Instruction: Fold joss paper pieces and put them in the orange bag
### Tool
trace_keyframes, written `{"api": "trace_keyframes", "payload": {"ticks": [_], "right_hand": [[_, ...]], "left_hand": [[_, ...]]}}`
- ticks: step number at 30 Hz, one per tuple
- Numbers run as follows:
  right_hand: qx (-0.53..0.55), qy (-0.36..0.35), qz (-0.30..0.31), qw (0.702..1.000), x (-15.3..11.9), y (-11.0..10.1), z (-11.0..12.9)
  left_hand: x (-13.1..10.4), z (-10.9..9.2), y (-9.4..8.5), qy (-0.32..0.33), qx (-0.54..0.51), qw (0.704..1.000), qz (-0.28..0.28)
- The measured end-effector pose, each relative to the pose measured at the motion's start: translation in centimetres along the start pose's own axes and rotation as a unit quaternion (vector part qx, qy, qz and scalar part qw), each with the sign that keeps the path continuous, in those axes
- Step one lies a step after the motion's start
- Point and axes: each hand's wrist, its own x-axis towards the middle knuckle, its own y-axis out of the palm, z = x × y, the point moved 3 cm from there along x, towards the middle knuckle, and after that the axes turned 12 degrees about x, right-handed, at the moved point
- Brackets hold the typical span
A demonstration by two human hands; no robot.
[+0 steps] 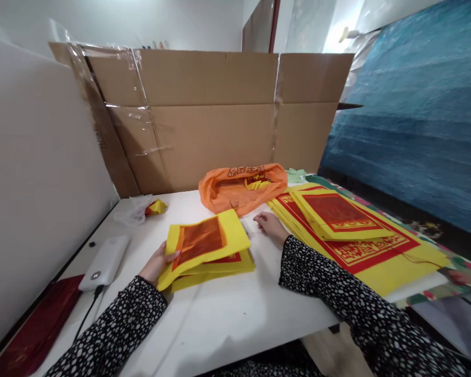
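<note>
My left hand (157,263) is closed on the left edge of some yellow paper sheets (239,238), its thumb lying on top. A dark red-orange block is printed on the upper sheet, which is lifted and tilted; more yellow sheets lie below it on the white table (220,319). My right hand (270,225) is over the table, right of these sheets, with its fingers curled together. Whether anything small is between those fingertips is too small to tell. Just behind it sits an orange plastic bag (215,196), its mouth showing folded yellow and red paper pieces (258,183).
On the right lie large yellow sheets with red print (380,277), a smaller stack (341,212) on top. A cardboard panel (215,131) stands at the back. At left are a clear bag (129,212), a folded yellow-red piece (157,207), a cabled white power bank (105,262) and a dark red packet (43,324).
</note>
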Motion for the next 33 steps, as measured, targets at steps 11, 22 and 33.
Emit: {"api": "trace_keyframes", "payload": {"ticks": [11, 22, 33], "right_hand": [[0.172, 0.073, 0.200, 0.962, -3.2, 5.3, 4.9], [0.338, -0.056, 0.219, 0.914, -1.4, 4.5, 11.9], [-0.028, -0.197, 0.303, 0.932, -5.1, 4.3, 2.2]], "left_hand": [[-0.3, -1.4, -0.5, -0.008, -0.080, 0.997, 0.022], [-0.9, -10.4, -0.2, 0.247, 0.056, 0.967, -0.038], [0.8, -2.4, -2.8, 0.169, 0.178, 0.968, -0.059]]}}
